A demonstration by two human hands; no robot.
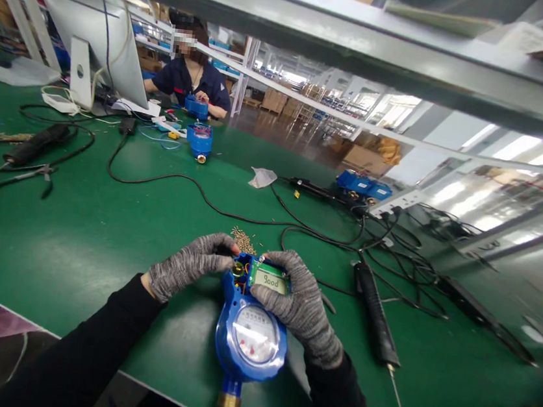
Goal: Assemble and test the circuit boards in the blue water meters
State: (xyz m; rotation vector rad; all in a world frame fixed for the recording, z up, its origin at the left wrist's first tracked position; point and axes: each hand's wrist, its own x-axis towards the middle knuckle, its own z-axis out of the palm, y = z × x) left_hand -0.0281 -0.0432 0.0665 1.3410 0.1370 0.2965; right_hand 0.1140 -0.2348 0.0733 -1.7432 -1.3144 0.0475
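A blue water meter [223, 342] with a round dial and a brass end lies on the green table in front of me. Its upper compartment is uncovered and shows wires and a round part inside. My right hand [306, 309], in a grey knit glove, grips a green display board [270, 279] that reads "good", thumb below and fingers above, at the compartment's right side. At the compartment's left edge, the thumb and forefinger of my gloved left hand [190, 265] close on the meter's housing. Whether a small part sits between those fingertips is hidden.
Small brass screws [244, 239] lie in a pile just beyond the meter. To the right is a black electric screwdriver [374, 313], with tangled cables behind it. Pliers [24, 178] lie at left. Across the table a co-worker [192, 80] handles another blue meter [197, 107]. A metal shelf [292, 26] spans overhead.
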